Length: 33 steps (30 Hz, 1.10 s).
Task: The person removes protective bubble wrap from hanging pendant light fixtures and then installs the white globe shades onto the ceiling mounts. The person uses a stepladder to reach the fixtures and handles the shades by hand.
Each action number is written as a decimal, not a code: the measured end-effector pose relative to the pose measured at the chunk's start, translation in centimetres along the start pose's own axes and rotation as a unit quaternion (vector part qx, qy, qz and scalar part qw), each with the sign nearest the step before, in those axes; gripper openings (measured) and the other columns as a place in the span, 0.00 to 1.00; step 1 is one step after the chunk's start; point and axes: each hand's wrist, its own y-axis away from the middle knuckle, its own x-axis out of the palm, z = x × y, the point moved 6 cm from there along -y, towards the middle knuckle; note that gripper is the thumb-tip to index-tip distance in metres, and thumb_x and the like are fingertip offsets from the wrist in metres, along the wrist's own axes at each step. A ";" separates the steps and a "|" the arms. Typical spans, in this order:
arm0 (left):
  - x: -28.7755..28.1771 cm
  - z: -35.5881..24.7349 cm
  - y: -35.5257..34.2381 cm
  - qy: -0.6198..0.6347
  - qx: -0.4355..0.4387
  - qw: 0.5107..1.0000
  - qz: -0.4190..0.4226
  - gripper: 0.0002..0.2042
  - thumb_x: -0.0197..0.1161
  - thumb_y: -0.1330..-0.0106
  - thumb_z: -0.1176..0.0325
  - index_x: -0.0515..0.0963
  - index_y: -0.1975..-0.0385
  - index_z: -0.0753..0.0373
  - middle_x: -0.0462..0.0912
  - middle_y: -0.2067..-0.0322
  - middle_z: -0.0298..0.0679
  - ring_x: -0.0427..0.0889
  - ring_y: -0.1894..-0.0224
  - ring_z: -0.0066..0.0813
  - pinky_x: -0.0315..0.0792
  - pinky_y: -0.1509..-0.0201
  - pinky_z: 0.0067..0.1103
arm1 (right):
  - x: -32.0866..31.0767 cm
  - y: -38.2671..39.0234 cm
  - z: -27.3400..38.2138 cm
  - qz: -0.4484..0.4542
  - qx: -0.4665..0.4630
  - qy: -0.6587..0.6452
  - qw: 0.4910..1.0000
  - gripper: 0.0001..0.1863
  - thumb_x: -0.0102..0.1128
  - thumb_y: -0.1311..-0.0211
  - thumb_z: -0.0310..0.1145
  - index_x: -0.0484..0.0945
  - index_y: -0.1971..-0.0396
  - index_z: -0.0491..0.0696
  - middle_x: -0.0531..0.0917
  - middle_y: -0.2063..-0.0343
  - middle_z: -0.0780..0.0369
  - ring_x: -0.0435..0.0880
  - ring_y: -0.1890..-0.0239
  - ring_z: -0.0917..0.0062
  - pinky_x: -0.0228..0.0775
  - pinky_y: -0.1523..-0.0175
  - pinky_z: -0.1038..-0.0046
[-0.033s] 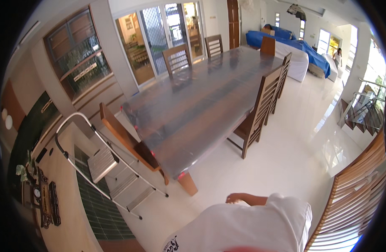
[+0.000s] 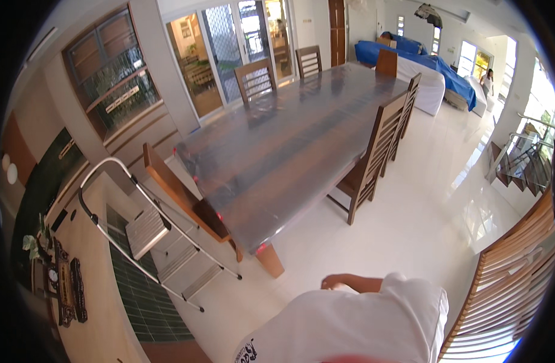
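My right hand (image 2: 332, 282) is held in front of my white shirt (image 2: 356, 320), the bare forearm reaching to it from the sleeve on the right. Its fingers are mostly hidden, and whether anything is in them cannot be made out. My left hand is out of the picture. Nearest ahead of the right hand, and apart from it, stands a long dark dining table (image 2: 289, 145). Clear plastic sheeting covers its top, with small red spots along the near edge.
Wooden chairs (image 2: 383, 136) stand around the table. To the left are an unfolded step stool (image 2: 147, 230) and a pale counter (image 2: 99, 290) with ornaments. A slatted wooden screen (image 2: 501, 290) rises at the right. Farther back, a blue cover (image 2: 441, 66) lies over furniture, and a person (image 2: 486, 81) stands beyond.
The view has shifted very slightly. My right hand appears a little higher and farther left; the furniture stays put.
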 end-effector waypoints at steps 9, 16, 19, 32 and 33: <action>-5.2 16.3 7.0 -0.025 -0.170 0.982 -0.083 0.14 0.47 0.41 0.62 0.77 0.68 0.64 0.79 0.68 0.45 0.78 0.63 0.39 0.71 0.57 0.30 | -5.3 -2.4 24.2 -0.023 -0.282 0.302 0.910 0.17 0.48 0.41 0.45 0.74 0.63 0.47 0.78 0.63 0.56 0.75 0.59 0.64 0.65 0.54 0.68; -5.7 36.8 24.2 -0.040 -0.457 0.876 -0.149 0.16 0.45 0.41 0.60 0.78 0.70 0.63 0.80 0.69 0.45 0.78 0.64 0.40 0.70 0.57 0.32 | 0.4 -5.6 37.3 0.084 -0.351 0.239 0.901 0.21 0.47 0.40 0.50 0.74 0.59 0.47 0.79 0.65 0.61 0.77 0.62 0.72 0.67 0.55 0.73; -5.2 42.5 31.9 -0.004 -0.564 0.811 -0.156 0.16 0.45 0.42 0.59 0.78 0.72 0.63 0.80 0.70 0.45 0.78 0.64 0.41 0.70 0.57 0.32 | 3.3 -8.1 42.2 0.136 -0.259 0.198 0.935 0.22 0.50 0.41 0.50 0.73 0.58 0.48 0.79 0.66 0.63 0.78 0.65 0.77 0.69 0.59 0.74; -28.4 41.7 23.6 -0.055 -0.400 0.845 -0.349 0.20 0.63 0.57 0.70 0.72 0.60 0.62 0.75 0.61 0.45 0.75 0.57 0.39 0.70 0.56 0.28 | 2.5 -14.0 66.5 0.000 -0.422 0.114 0.899 0.23 0.52 0.40 0.38 0.61 0.45 0.50 0.75 0.61 0.61 0.74 0.60 0.77 0.66 0.55 0.75; -30.5 39.6 21.2 -0.022 -0.353 0.859 -0.371 0.19 0.63 0.54 0.70 0.71 0.60 0.62 0.76 0.63 0.44 0.75 0.59 0.36 0.71 0.57 0.27 | 1.4 -14.6 67.6 -0.027 -0.426 0.094 0.899 0.24 0.52 0.40 0.37 0.60 0.45 0.50 0.74 0.60 0.61 0.74 0.60 0.78 0.65 0.54 0.75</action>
